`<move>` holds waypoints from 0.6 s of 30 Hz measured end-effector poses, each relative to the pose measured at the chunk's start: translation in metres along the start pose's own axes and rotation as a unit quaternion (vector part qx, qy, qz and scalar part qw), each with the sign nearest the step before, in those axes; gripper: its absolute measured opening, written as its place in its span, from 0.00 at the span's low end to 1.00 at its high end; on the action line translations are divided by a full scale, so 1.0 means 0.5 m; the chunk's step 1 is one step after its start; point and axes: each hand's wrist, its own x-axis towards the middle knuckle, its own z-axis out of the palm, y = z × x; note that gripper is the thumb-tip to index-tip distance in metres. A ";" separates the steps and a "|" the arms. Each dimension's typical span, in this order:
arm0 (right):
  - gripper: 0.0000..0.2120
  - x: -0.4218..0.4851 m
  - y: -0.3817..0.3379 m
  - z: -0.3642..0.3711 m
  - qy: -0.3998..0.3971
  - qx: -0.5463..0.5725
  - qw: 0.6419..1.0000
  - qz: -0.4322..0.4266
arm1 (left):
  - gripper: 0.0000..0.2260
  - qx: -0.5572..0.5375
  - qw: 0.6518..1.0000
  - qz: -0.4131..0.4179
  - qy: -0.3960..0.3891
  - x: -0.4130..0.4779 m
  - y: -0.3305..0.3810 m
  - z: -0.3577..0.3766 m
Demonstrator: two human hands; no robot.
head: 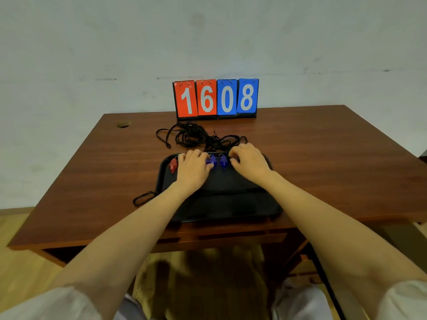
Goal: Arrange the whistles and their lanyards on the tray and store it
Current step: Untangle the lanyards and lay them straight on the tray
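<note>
Two blue whistles [223, 160] lie between left hand [193, 168] and right hand [248, 161], grips unclear

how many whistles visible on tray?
3: red whistle on tray, far left; left blue whistle and right blue whistle between left hand and right hand. Hands may hide more.

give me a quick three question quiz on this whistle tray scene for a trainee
1. True or false: the scoreboard reads 16 08.
2. How many blue whistles show on the tray? A one, B two, C four.
3. Fill in: by the person's own sides, the red whistle lies at the tray's ___ end.
Key: 1 true; 2 B; 3 left.
</note>
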 end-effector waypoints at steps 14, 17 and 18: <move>0.20 0.323 0.091 0.108 -0.172 0.055 0.981 0.066 | 0.19 -0.078 0.986 -0.118 -0.092 0.277 -0.027 0.074; 0.13 0.331 0.099 0.136 -0.160 0.046 0.985 0.042 | 0.12 -0.066 0.991 -0.103 -0.060 0.288 -0.032 0.091; 0.11 0.330 0.102 0.138 -0.138 0.047 0.989 0.037 | 0.11 -0.069 0.993 -0.094 -0.031 0.289 -0.034 0.088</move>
